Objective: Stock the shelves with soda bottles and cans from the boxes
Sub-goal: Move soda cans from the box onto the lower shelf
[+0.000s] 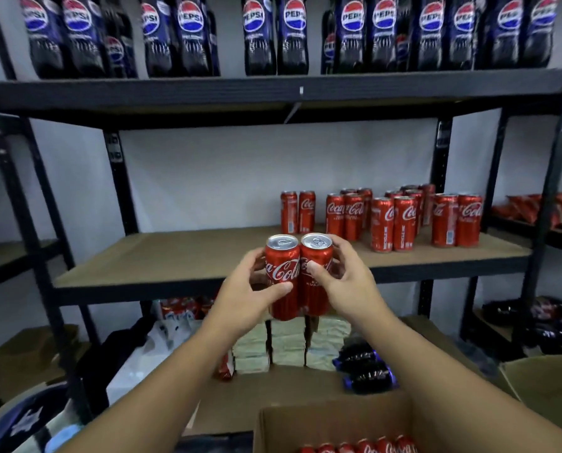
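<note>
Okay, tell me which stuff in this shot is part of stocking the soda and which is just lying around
Part of the job:
- two Coke cans, held side by side by left hand and right hand
- box of cans
- Coke cans on the middle shelf
- middle shelf
- Pepsi bottles above

Lying about:
- white plastic bag
- dark clothing
- snack packets far right

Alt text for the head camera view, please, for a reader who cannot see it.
Two bare hands, left hand and right hand, hold two upright Coca-Cola cans before a half-filled middle shelf. Pepsi bottles line the shelf above; an open box of cans sits below.
</note>
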A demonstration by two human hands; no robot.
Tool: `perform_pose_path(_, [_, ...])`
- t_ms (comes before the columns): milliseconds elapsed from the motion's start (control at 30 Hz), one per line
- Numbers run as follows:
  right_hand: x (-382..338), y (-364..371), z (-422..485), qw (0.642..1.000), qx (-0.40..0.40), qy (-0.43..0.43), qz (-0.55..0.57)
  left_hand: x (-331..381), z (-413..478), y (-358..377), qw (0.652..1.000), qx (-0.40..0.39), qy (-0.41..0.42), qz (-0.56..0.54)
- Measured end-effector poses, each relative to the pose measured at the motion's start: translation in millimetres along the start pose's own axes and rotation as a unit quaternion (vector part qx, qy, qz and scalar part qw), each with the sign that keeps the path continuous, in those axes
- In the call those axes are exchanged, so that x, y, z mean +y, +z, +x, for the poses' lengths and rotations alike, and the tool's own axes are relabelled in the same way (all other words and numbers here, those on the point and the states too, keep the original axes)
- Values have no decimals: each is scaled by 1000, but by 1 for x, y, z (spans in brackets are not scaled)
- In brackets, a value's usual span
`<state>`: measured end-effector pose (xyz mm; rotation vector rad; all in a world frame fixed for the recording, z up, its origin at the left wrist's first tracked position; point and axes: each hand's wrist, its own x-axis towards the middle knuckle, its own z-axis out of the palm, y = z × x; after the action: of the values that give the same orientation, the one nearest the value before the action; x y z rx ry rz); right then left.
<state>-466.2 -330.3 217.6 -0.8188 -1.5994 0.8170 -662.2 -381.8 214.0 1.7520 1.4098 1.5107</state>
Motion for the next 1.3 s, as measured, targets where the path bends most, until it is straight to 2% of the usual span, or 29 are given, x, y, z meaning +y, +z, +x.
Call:
perform_pose_path(200, [-1,14,63,1000,-8,-5,-1,-12,61,-2,999,36,19,-1])
perform_pose_path(333, [25,30,113,1000,4,0,-6,-41,111,-2,998,47,27,36])
perform_pose_path(533, [72,46,179,999,-20,-13,-36,-99,181,0,996,67,7,53])
perform_pose_path(733, [115,62,228,998,-35,-2,-56,-129,239,5,996,45,-14,70])
perform_pose_path(967, [149,76,250,998,-37,24,-52,-157,257,15,994,43,-30,96])
perform_pose_path(1133, [155,79,251,995,-23,33,-95,-163,260,13,986,61,-29,155])
perform_pose_path(1300, [158,81,253,991,-11,48,-124,-165,260,12,983,68,-27,167])
